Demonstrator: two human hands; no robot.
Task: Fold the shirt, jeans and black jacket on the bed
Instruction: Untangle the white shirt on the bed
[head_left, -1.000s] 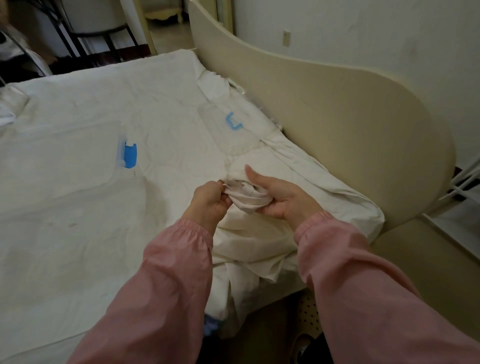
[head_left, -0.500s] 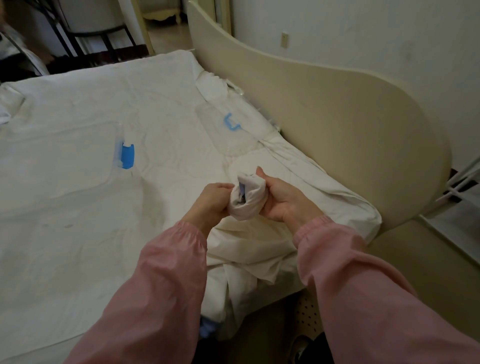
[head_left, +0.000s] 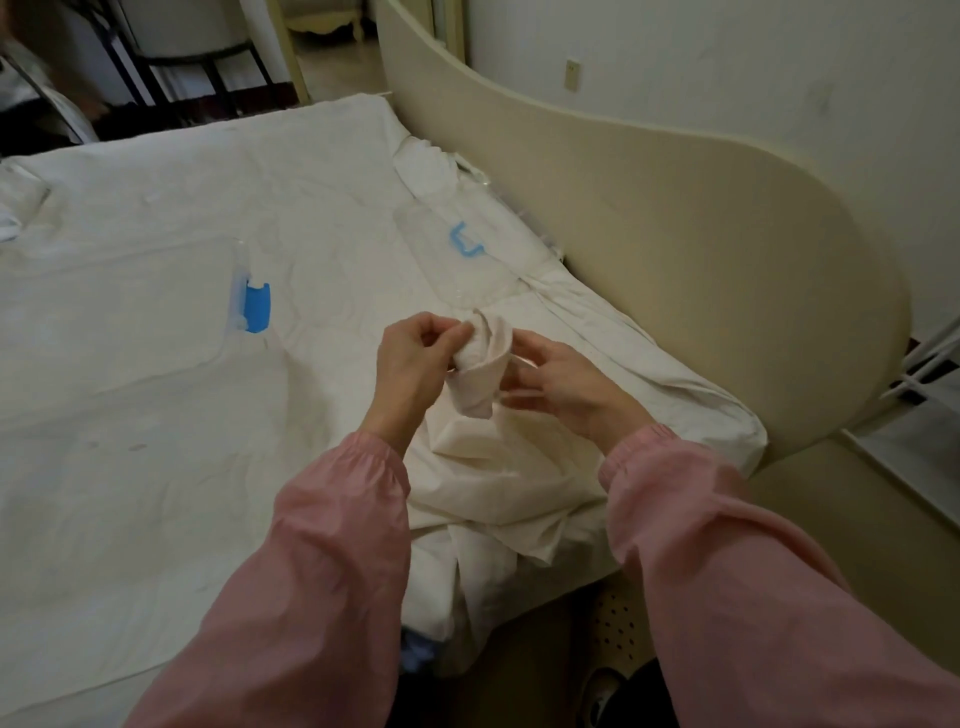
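Head view, looking down over both forearms at the near right corner of a bed (head_left: 156, 415). Left hand (head_left: 410, 358): fingers curled, pinching the upper end of a rolled cloth (head_left: 483, 364) between thumb and fingertips. Right hand (head_left: 561, 384): fingers curved against the right side of the same roll and holding it; this hand is slightly blurred, so the exact grip points cannot be told. The rolled cloth is pale, stands roughly upright between the two hands, and is raised clear of the bed surface. Its lower end runs down into a pale garment (head_left: 498, 483) lying crumpled on the bed corner just below the hands, partly hanging over the near edge. Whether this garment is the shirt cannot be told from its shape. A scrap of blue fabric (head_left: 415, 654) shows under the overhanging folds at the bed's near edge. Both arms wear pink sleeves (head_left: 322, 571) gathered at the wrist. On the white bed cover, one blue clip (head_left: 256, 306) lies left of the hands and a second blue clip (head_left: 465, 247) lies beyond them, near the curved cream headboard (head_left: 675, 260) that runs along the bed's right side. A wall socket (head_left: 572, 74) sits above the headboard.
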